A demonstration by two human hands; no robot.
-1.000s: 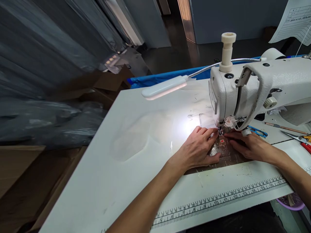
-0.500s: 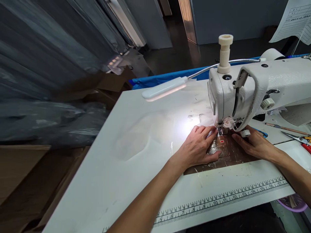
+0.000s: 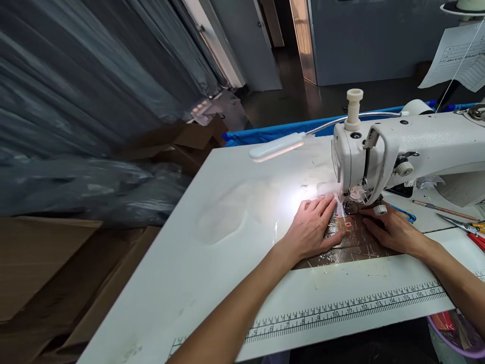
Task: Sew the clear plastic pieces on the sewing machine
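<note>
A white sewing machine [image 3: 428, 141] stands at the right of the white table [image 3: 182, 242]. My left hand [image 3: 312, 227] lies flat, thumb spread, pressing sheer pale fabric [image 3: 329, 189] just left of the needle area. Right of the presser foot, my right hand [image 3: 392, 227] rests with bent fingers; its fingertips are partly behind the machine parts, and whether they hold anything is hidden. A small pale pink fabric flower [image 3: 356, 193] sits at the machine head by the foot. Beneath both hands is a brown, taped plate [image 3: 352, 247] with small red marks.
A lamp [image 3: 276, 147] lights the table. Scissors [image 3: 458, 222], a brown-handled tool [image 3: 443, 209] and a blue tool [image 3: 407, 215] lie at the right. A printed ruler [image 3: 341, 314] runs along the front edge. Cardboard boxes [image 3: 41, 263] are at the left, a purple-rimmed bin [image 3: 460, 349] below right.
The camera view has shifted. My left hand's fingers lie flatter and slightly farther from the needle, showing more pale fabric and another red mark beside the foot.
</note>
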